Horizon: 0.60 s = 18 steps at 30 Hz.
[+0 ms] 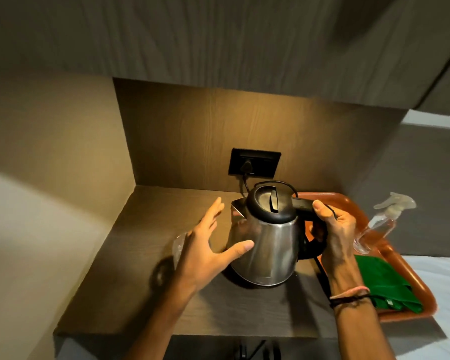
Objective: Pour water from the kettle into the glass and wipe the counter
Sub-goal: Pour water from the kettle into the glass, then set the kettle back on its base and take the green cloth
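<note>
Kettle [266,242] upright, spout leftward — right hand [334,229] gripping handle, left hand [208,245] splayed, empty

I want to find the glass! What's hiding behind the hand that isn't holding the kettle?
A clear glass peeks out behind the open left hand, standing on the counter. The hand covers most of it, so whether it holds water cannot be seen.

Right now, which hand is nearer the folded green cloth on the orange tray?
Right. The right hand grips the steel kettle's black handle, directly above the folded green cloth on the orange tray. The left hand is spread open across the kettle, far side.
</note>
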Motion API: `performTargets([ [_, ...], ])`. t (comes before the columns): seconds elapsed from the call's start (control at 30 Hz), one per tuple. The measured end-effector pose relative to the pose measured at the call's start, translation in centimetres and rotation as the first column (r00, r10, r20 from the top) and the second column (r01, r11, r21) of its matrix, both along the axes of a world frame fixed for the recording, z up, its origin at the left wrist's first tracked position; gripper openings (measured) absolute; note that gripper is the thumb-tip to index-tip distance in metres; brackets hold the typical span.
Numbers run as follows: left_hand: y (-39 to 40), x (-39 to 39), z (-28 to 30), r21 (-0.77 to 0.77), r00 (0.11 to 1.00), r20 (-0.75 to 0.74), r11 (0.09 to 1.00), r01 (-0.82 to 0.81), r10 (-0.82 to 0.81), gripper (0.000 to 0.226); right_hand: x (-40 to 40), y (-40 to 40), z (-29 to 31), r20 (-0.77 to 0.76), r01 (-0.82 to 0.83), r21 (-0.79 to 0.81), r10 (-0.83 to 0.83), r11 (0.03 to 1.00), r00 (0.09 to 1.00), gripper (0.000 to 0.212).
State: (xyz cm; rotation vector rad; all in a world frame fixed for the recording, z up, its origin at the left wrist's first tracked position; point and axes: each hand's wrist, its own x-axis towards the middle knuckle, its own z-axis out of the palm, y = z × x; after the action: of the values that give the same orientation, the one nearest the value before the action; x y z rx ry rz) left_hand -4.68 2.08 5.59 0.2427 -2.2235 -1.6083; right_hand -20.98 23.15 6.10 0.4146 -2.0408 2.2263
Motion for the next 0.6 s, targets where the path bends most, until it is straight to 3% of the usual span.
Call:
performTargets([
  [0.17,1.1,-2.9,-0.6,0.081,0.995,-0.038,0.992,0.096,-0.093,0.078,-0.2,0.4,-0.1,-0.005,0.005,-0.074,-0.006,0.997,1.000,0.047],
  [0.53,2.2,-5.3,-1.7,0.179,0.996,-0.047,0.980,0.083,-0.075,0.084,-2.6,1.1,-0.9,-0.032,0.002,-0.118,-0.006,0.993,0.999,0.061],
  [0.6,2.4,-5.4,-2.0,0.192,0.997,-0.028,0.978,0.079,-0.075,0.092,-2.9,1.2,-1.3,-0.017,0.000,-0.122,-0.002,0.992,1.000,0.055],
])
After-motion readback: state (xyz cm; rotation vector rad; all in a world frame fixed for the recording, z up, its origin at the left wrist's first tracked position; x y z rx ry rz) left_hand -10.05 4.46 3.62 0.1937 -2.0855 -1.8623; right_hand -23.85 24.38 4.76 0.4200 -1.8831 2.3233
